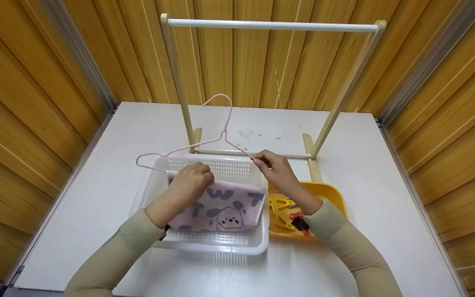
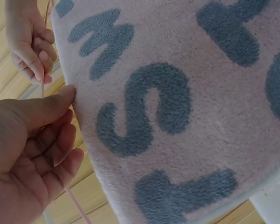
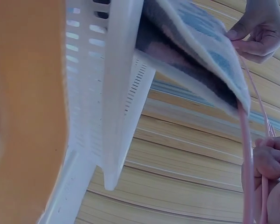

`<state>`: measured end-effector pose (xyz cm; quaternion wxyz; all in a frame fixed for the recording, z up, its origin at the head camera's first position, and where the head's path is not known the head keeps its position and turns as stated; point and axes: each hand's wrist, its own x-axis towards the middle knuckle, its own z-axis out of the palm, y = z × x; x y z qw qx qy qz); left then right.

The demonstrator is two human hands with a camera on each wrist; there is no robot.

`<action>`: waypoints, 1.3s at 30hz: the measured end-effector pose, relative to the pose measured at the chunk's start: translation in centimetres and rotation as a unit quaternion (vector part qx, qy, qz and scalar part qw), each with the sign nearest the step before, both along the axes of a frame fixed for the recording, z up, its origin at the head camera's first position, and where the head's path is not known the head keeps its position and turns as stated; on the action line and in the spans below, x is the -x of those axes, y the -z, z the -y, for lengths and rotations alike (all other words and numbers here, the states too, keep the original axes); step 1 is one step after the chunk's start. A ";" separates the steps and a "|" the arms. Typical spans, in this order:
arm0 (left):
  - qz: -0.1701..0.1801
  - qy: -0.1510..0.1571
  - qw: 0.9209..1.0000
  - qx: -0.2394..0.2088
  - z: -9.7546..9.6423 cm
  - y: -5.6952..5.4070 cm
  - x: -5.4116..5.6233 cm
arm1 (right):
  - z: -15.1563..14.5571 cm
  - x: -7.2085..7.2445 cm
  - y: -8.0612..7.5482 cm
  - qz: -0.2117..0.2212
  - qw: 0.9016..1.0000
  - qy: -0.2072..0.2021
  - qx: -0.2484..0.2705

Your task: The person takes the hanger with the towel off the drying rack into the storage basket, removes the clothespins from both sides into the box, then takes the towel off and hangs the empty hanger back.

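A pink towel (image 1: 221,206) with grey letters and a small animal face hangs folded over the lower bar of a pink wire hanger (image 1: 225,131), above the white basket. At the towel's upper folded edge, my left hand (image 1: 190,183) pinches the cloth between thumb and fingers; the left wrist view shows the thumb (image 2: 63,98) on that edge. My right hand (image 1: 278,170) grips the hanger's right shoulder, its fingers curled round the wire. In the right wrist view the towel (image 3: 210,51) drapes in two layers, with the right hand (image 3: 270,163) beside its end.
Beneath the towel stands a white perforated basket (image 1: 237,249). To its right, a yellow tray (image 1: 330,189) holds several yellow clips (image 1: 285,203) and red-and-black ones (image 1: 300,222). Behind them rises a wooden rack with a white top bar (image 1: 270,25). Wood-patterned walls (image 1: 447,123) enclose the white table (image 1: 382,198).
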<state>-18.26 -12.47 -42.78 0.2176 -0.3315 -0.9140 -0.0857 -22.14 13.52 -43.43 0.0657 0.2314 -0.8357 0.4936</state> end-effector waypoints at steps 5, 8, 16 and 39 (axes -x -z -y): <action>-0.035 -0.010 0.999 0.019 -0.2 0.6 0.6 | 0.2 0.0 -0.2 0.005 1.000 -0.003 0.007; -0.047 -0.019 0.998 0.032 -0.1 1.0 0.8 | 0.3 0.1 -0.2 0.003 1.000 -0.003 0.005; -0.036 -0.024 0.998 0.048 -0.2 0.7 0.9 | -0.2 0.7 -0.2 -0.021 1.000 0.019 -0.005; 0.040 -0.006 0.977 -0.208 0.8 -3.3 1.3 | -5.1 2.0 1.4 -0.053 0.991 0.123 -0.028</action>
